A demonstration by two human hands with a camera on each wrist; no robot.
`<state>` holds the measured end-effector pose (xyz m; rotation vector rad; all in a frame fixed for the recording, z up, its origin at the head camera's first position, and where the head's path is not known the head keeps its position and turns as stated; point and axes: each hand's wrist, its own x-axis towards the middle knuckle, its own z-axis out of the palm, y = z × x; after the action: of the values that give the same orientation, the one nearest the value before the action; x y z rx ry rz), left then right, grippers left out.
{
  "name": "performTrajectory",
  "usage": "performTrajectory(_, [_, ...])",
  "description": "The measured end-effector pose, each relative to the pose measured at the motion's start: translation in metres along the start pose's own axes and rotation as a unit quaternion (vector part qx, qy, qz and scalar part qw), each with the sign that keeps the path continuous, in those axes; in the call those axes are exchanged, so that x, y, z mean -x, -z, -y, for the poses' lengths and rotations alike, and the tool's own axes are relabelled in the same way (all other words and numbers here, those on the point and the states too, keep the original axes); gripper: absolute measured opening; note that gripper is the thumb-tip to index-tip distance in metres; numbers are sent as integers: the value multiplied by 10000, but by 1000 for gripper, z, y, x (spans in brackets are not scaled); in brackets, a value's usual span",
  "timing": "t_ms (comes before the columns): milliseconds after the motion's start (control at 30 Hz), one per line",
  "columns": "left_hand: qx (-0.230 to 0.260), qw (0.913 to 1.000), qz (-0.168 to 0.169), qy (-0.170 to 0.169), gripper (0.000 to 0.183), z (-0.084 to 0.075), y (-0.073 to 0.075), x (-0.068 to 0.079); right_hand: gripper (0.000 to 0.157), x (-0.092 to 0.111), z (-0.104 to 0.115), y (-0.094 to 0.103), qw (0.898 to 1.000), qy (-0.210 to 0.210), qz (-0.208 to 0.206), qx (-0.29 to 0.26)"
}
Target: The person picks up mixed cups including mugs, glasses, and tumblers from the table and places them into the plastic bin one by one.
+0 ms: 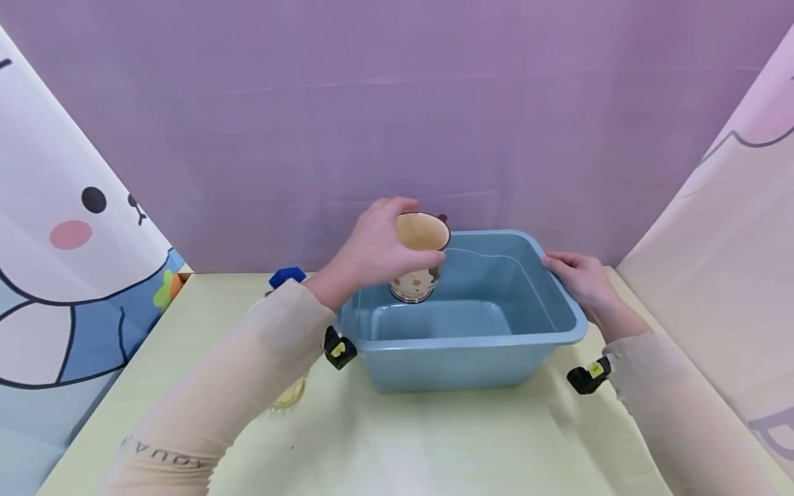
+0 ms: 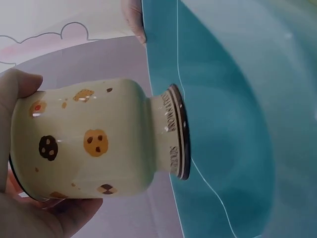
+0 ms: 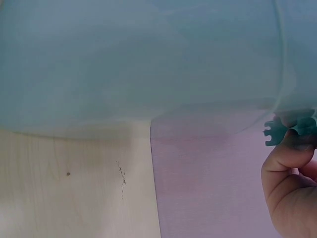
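Held near the centre of the frame in the head view, in the left grip (image 1: 387, 241), with thumb on the near side and fingers reaching over the far side close to the brim: a cream, glazed, ceramic-looking cup (image 1: 424, 234) with printed biscuits and a narrow-waisted, dark-edged foot. Poised over the left part of a light-blue, rectangular plastic tub (image 1: 446, 365), mouth upward with a slight lean, foot apparently clear of the tub floor. At the right of the frame, curled over the tub's rim: the right grip (image 1: 577, 279). Judging by the gloss in the left wrist view, probably a stiff, smooth and rather slippery cup, moderately heavy, with some risk of chipping against anything hard. Expect no give under squeezing. Best taken around the broad body, thumb opposite fingers, with firm, even pressure; likely less secure by the brim alone, and awkward by the narrow waist above the foot. Keep the foot from knocking the tub wall. As for the tub, probably light, slightly flexible and easily slid on the pale, wood-grained bench (image 1: 471, 441), hence worth steadying by the rolled rim, away from the thin walls.
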<state>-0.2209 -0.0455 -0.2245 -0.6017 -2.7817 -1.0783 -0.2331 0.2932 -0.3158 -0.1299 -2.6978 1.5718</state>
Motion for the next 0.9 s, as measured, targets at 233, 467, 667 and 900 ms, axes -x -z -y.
performTrajectory(233, [-276, 9986, 430, 108, 85, -2, -3, -10, 59, 0, 2, -4, 10000, 17, 1, 11])
performTrajectory(467, [-504, 9961, 727, 62, 86, -2, -8, -20, 58, 0, 3, -7, 10000, 12, -35, 67])
performTrajectory(667, [-598, 9943, 883, -73, 81, -2, -11, -27, 58, 0, 4, -9, 10000, 44, -40, -4])
performTrajectory(900, [-613, 9917, 1117, -165, 78, -3, -16, -32, 56, 1, 4, -11, 9999, 5, -56, -92])
